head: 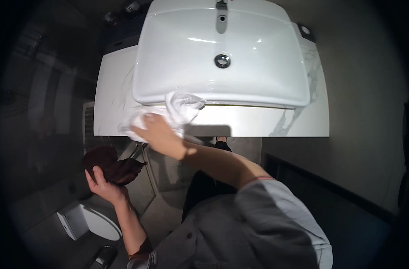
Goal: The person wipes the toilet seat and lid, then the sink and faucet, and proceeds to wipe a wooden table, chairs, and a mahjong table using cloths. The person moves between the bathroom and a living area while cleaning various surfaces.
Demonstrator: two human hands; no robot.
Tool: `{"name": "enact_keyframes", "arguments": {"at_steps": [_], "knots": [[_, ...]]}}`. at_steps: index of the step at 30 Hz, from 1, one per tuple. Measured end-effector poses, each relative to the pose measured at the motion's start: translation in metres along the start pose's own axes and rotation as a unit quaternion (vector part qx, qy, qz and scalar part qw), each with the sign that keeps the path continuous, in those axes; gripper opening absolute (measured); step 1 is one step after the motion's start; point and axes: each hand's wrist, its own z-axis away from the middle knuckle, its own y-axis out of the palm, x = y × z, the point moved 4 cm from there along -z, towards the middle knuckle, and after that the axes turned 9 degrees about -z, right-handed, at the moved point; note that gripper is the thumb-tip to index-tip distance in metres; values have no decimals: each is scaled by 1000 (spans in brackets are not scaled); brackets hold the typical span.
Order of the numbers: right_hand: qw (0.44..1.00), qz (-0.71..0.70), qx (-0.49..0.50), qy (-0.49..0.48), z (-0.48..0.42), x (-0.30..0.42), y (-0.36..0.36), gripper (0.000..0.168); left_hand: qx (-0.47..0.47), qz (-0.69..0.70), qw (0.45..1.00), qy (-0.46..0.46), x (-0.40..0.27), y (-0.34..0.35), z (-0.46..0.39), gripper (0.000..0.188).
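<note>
My right hand [162, 134] presses a white cloth [184, 106] onto the left front part of a marble-patterned countertop [248, 122]. One fold of the cloth rises against the front rim of a white washbasin [177, 74]. The hand and the cloth under it are slightly blurred. Lower down on the left, my left hand [107, 188] holds a dark brown-red cloth [112, 164] in the air, off the counter. Its thumb lies over the bunched fabric, which hides most of the other fingers.
A faucet [221, 16] stands at the basin's back, above a metal drain [222, 61]. A small dark item [306, 31] sits at the counter's back right corner. Down left is a white toilet [97, 222], with a dark bin [103, 257] nearby. A wall [355, 101] borders the right side.
</note>
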Motion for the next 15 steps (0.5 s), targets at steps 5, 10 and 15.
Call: {"name": "enact_keyframes", "arguments": {"at_steps": [5, 10, 15], "knots": [[944, 268, -147, 128, 217, -111, -178, 47, 118, 51, 992, 22, -10, 59, 16, 26], [779, 298, -303, 461, 340, -134, -297, 37, 205, 38, 978, 24, -15, 78, 24, 24], [851, 194, -398, 282, 223, -80, -242, 39, 285, -23, 956, 71, -35, 131, 48, 22]]}}
